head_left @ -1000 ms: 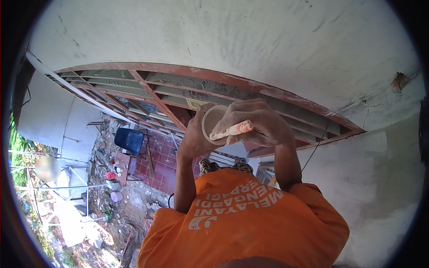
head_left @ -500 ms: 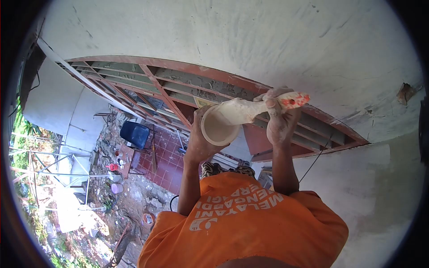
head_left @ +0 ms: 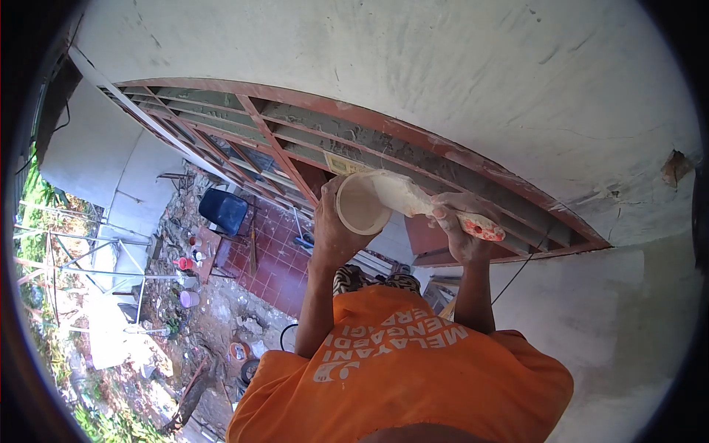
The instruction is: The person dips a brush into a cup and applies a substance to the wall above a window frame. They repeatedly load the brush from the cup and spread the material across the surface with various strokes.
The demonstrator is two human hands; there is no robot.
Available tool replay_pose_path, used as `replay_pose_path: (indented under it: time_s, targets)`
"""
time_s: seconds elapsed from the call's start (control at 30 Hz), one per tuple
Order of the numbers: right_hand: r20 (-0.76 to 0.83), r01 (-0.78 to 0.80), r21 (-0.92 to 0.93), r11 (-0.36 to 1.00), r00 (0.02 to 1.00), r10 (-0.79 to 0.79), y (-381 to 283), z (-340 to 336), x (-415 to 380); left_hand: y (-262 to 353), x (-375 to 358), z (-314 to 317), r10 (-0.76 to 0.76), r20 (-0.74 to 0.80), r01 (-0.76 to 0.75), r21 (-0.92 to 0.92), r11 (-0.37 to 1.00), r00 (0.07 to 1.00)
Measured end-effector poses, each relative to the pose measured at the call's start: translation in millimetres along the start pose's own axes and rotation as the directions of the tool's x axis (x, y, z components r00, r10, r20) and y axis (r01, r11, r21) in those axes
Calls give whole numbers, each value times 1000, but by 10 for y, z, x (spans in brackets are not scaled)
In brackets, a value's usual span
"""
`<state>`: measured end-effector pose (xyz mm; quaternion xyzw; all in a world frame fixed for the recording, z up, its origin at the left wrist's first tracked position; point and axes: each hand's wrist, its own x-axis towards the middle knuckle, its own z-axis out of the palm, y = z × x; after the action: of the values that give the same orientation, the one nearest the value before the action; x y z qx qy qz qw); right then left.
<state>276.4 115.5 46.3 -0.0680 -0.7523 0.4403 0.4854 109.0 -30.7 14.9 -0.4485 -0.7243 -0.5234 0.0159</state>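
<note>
My left hand is wrapped round a pale plastic tub, its open mouth tilted toward me. In my right hand is a paintbrush, gripped by its handle, which is spotted red and white at the end. The brush's broad head, coated in whitish paint, lies across the tub's rim, with its tip at the mouth. Pale smears cover the fingers of both hands. How much the tub holds cannot be made out.
Before me rises a whitish wall above a red-brown slatted vent frame. Far below are a red tiled floor, a dark blue chair, a purple bucket and rubble. A thin cable hangs at the right.
My right hand has come down with the paintbrush, whose handle end now points lower. The tub has shifted slightly, still in my left hand.
</note>
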Motion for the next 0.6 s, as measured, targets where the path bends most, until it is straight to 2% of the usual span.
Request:
replay_pose_path:
  time_s: [0.1,0.2,0.33,0.43,0.5,0.6]
  targets:
    - [23,86,-60,995,996,-85,6,3,6,-9,-28,10,-63,9,64,-81,995,998]
    - [62,79,-103,992,995,-73,-8,0,9,-46,-43,3,-27,-2,27,-43,999,1000]
    - [85,89,-91,992,993,-81,11,53,23,-69,-72,-25,-43,-23,41,-68,997,999]
    - [43,74,-39,997,996,-72,81,94,-5,-92,-96,-51,-73,1,73,-99,992,997]
    - [101,127,-78,989,988,-119,41,102,38,-84,-89,-73,-72,1,71,-122,990,997]
    - [91,118,-55,992,989,-112,38,152,62,-110,-83,-97,-99,5,98,-165,981,995]
